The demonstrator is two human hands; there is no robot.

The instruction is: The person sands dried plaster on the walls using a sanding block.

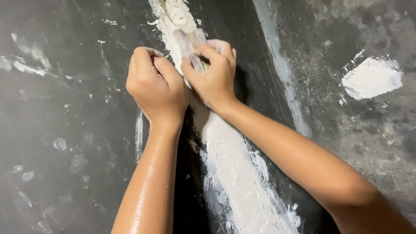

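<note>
A small putty-smeared scraper tool (193, 45) lies pressed against the long white strip of wet filler (229, 164) on the dark grey wall (65, 130). The right hand (214, 76) grips it with fingers closed; the left hand (156, 84), curled into a fist, rests just beside it.

Putty-caked scraper (193, 45) pressed on white filler strip (234, 169).

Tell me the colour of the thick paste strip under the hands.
White, on the dark grey wall; thick paste strip, head view.
</note>
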